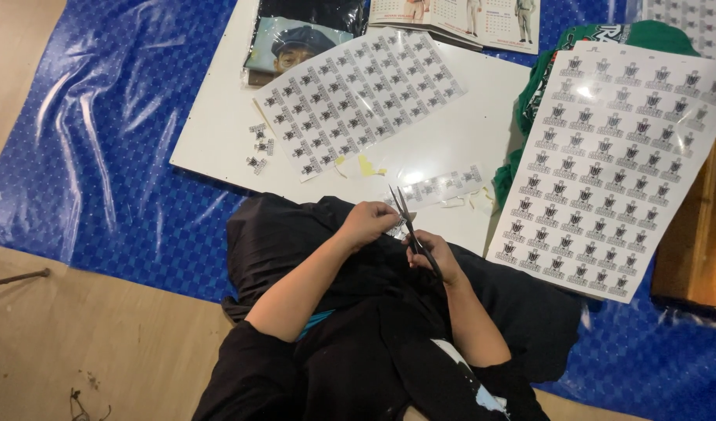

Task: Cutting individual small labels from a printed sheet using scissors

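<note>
Most of the cutting lies ahead, judging by the sheets: one large sticker sheet (619,164) on the right looks whole, and a second sheet (362,97) on the white board (217,132) has lost only part of a corner. A few cut-out stickers (258,146) lie just beside that corner, and a short strip of stickers (443,185) lies near the hands with yellowish backing scraps (369,166) beside it. The left hand (367,222) is closed, pinching a small piece of sticker paper (394,227) over the lap. The right hand (436,253) is closed around the handles of black scissors (404,218), whose blades stand partly open, pointing up and away, right at that piece. A blue plastic mat (100,140) covers the floor beneath the board.
</note>
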